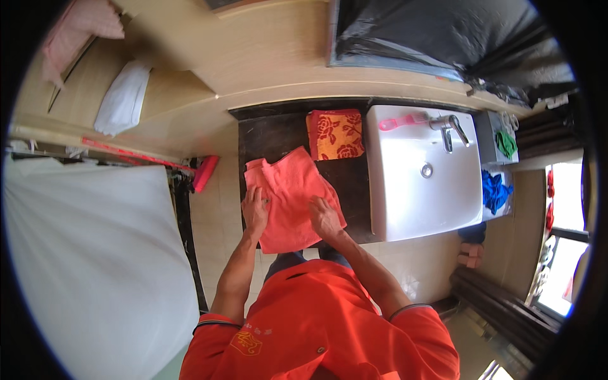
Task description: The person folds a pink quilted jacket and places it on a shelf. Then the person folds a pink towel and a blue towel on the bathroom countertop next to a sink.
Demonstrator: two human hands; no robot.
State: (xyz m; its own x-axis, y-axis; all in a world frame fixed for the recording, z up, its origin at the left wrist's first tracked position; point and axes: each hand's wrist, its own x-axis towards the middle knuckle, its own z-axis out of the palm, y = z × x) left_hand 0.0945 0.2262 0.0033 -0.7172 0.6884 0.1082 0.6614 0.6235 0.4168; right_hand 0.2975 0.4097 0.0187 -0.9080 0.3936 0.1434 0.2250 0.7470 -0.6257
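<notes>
A coral-pink towel (pixel 292 190) lies spread and slightly rumpled on a dark stone countertop (pixel 270 130), its near edge hanging over the front. At the towel's left edge, my left hand (pixel 256 213) rests with bent fingers on the cloth; whether it pinches the fabric is unclear. Curled fingers of my right hand (pixel 325 218) gather the towel near its right side. Behind the towel sits a folded orange towel with a dark red rose pattern (pixel 336 135).
Right of the towels stands a white ceramic basin (pixel 403 199) with a chrome faucet (pixel 449 128) and a pink-handled brush (pixel 403 121) on its back ledge. A blue cloth (pixel 496 192) and a green cloth (pixel 506 144) lie beyond. A pink broom (pixel 205 173) leans at left, near a white-covered surface (pixel 99 256).
</notes>
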